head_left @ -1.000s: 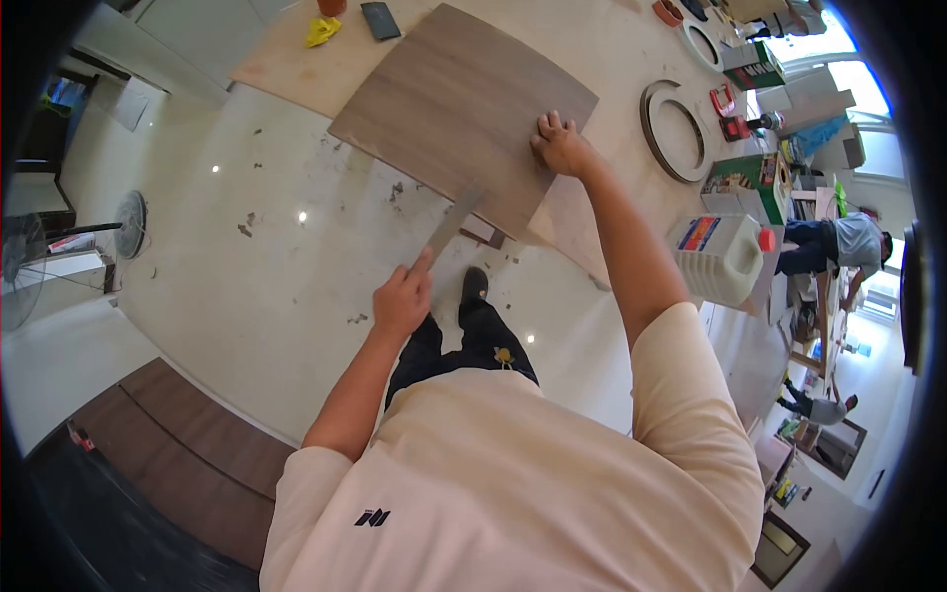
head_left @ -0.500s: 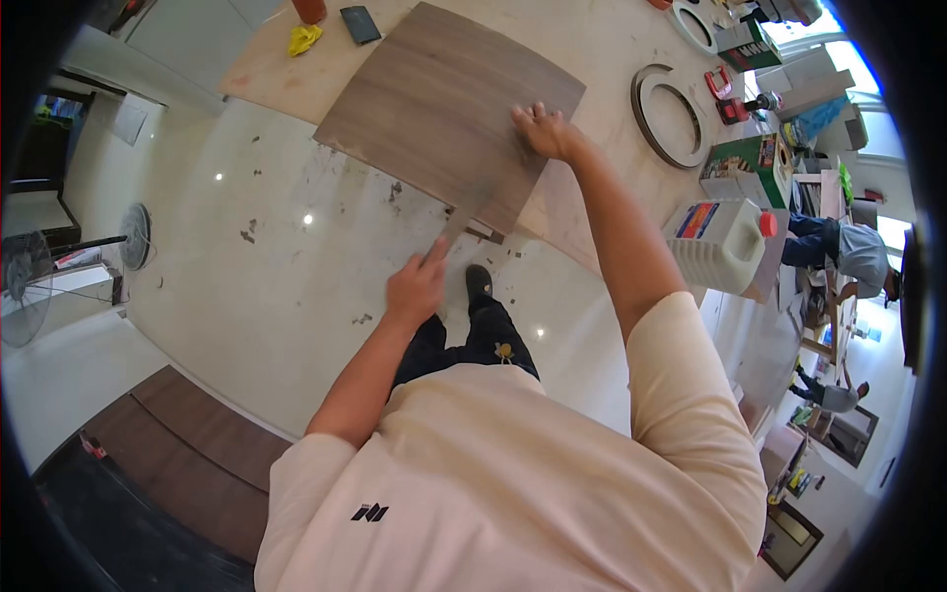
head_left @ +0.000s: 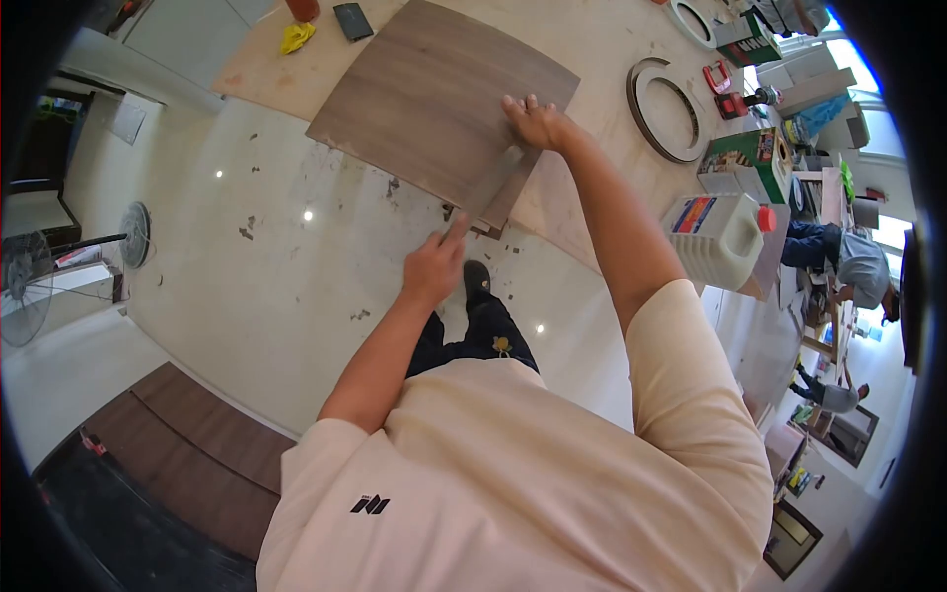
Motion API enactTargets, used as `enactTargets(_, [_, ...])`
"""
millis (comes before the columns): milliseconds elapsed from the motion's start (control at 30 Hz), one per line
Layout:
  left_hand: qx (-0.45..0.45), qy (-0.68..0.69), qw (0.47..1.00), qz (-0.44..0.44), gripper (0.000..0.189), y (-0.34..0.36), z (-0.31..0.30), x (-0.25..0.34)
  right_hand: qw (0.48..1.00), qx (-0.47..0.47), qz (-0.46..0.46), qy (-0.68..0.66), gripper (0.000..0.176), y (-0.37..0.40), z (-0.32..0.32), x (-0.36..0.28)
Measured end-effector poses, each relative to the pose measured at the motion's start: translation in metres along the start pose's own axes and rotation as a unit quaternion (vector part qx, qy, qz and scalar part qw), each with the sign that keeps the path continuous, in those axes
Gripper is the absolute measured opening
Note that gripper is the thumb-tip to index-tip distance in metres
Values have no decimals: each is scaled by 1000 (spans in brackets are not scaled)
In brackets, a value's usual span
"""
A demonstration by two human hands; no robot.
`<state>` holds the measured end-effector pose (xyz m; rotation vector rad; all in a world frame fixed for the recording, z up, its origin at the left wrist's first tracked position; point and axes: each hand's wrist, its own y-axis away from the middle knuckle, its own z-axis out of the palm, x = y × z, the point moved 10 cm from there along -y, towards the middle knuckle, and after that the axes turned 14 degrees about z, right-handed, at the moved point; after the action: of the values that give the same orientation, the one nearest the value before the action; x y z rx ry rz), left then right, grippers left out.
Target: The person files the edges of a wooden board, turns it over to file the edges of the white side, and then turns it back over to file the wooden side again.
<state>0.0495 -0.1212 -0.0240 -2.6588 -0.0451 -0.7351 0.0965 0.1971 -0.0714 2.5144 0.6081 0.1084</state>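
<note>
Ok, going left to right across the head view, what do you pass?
Floor fan, yellow cloth, left hand gripping a flat blade, right hand flat on the wood-grain panel, open ring cutout, white jug with red cap, another person in blue.

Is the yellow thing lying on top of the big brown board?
No, the yellow thing lies on the pale sheet beside the brown board, not touching it.
</note>
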Motion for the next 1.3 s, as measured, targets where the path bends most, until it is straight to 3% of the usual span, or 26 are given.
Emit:
enactTargets(100, [-12,-13,1000,-1,53,-19,2,8,997,0,-55,46,58,24,-16,-14])
enactTargets(167, [21,-21,1000,-2,55,10,-8,-3,995,-4,-73,70,57,39,-26,-22])
enactTargets(267, [6,-5,997,-76,53,75,-20,-33,997,-13,-45,59,55,43,-23,-22])
enactTargets(433, [21,-7,1000,-21,52,-2,1,-8,993,0,-65,98,54,32,-17,-24])
enactTargets(467, [18,-16,1000,-12,52,-18,3,-3,998,1,-31,55,54,22,-16,-15])
enactTargets(533, [11,-28,1000,-5,53,-14,1,-4,999,0,34,-31,54,13,-15,-4])
enactTargets(633, [21,-28,999,-36,52,32,-13,-24,993,-1,-71,90,54,32,-17,-22])
enactTargets(733, [25,-14,999,-45,51,55,-11,-31,990,-4,-68,121,54,31,-13,-25])
enactTargets(867, [40,-27,999,-11,51,-17,5,-11,997,-3,-40,62,58,29,-15,-21])
enactTargets(967, [14,-37,999,-6,52,-26,5,-9,1000,6,-8,-17,68,-2,-4,-1])
enactTargets(1133, [24,-15,998,-55,52,48,-13,-39,997,-6,-62,-37,85,39,-26,-19])
enactTargets(1233, [43,-8,999,-29,52,11,-7,-25,997,-31,37,-62,77,51,-35,-19])
enactTargets(1300, [50,-14,999,-4,51,-12,-6,-18,998,-42,21,-46,74,67,-46,-25])
